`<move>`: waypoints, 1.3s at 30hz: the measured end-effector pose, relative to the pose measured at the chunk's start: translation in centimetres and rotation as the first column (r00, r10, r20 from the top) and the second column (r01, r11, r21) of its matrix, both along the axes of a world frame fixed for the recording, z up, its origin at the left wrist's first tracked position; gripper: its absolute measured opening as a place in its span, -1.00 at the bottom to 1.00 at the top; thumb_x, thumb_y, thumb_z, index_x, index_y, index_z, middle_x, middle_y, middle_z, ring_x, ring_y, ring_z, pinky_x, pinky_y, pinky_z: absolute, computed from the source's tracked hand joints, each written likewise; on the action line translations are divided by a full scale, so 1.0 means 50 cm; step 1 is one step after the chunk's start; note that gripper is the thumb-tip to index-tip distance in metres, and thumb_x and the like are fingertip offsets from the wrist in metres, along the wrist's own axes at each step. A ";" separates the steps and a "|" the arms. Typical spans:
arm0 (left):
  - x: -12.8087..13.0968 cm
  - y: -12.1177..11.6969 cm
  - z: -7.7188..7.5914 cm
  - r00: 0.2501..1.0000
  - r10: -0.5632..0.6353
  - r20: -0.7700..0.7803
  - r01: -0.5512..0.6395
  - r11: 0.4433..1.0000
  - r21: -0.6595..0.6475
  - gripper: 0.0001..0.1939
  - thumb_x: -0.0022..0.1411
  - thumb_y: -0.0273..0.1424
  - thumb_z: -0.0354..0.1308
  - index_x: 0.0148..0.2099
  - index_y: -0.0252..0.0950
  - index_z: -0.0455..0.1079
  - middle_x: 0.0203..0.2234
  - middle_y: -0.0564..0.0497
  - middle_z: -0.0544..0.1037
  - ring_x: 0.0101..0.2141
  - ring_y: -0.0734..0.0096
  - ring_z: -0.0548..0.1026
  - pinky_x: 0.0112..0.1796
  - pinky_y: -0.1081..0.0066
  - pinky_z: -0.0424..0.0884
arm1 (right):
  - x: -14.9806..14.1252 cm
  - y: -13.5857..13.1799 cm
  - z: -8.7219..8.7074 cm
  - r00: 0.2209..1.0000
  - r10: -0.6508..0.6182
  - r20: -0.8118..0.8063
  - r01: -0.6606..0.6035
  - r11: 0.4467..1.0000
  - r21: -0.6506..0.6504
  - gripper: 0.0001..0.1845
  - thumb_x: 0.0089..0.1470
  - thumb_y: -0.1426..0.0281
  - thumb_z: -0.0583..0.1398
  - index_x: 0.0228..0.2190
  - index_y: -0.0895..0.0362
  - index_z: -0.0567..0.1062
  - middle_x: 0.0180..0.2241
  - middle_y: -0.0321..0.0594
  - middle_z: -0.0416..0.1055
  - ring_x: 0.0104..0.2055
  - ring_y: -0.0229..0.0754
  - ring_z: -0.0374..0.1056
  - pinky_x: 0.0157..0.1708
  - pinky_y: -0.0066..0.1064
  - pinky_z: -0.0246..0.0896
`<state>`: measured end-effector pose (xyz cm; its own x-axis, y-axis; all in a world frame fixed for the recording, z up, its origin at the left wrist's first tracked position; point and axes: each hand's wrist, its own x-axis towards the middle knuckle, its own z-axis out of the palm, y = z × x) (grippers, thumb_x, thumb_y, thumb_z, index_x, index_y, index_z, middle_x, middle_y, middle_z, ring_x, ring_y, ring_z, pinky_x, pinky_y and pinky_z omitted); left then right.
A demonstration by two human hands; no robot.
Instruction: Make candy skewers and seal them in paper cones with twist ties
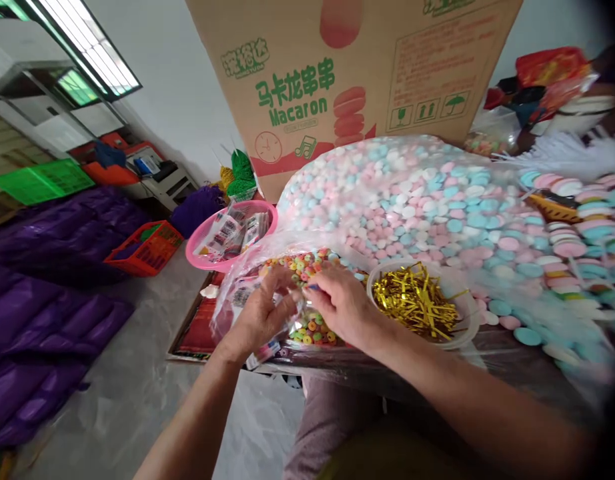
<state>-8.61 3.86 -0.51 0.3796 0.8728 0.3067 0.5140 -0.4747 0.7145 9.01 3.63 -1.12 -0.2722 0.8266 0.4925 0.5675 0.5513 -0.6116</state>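
My left hand (262,310) is closed around a small clear plastic bag (237,300) with a printed label, held over a pile of colourful ring candies (307,267). My right hand (343,303) is pinched at the bag's mouth, its fingertips touching the left hand's; what it pinches is too small to make out. Just right of it stands a white bowl (467,323) full of gold twist ties (415,300).
A big clear bag of pink, blue and white candy discs (412,200) lies behind. A pink basin (200,257) holds labelled bags. A Macaron cardboard box (337,73) stands at the back. Purple bags (42,313) and a red basket (145,250) sit on the floor, left.
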 end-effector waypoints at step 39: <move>0.197 -0.071 -0.044 0.980 -0.192 0.050 0.153 0.895 0.419 -0.82 0.26 -0.43 0.10 -0.09 -0.16 0.43 -0.35 0.04 0.62 -0.40 0.42 0.51 -0.26 0.30 0.28 | 0.526 -0.211 0.071 0.844 -0.411 0.344 0.381 0.912 0.154 -0.80 0.17 0.29 0.01 -0.32 0.03 0.42 -0.47 -0.23 0.47 -0.52 -0.22 0.36 -0.56 -0.41 0.23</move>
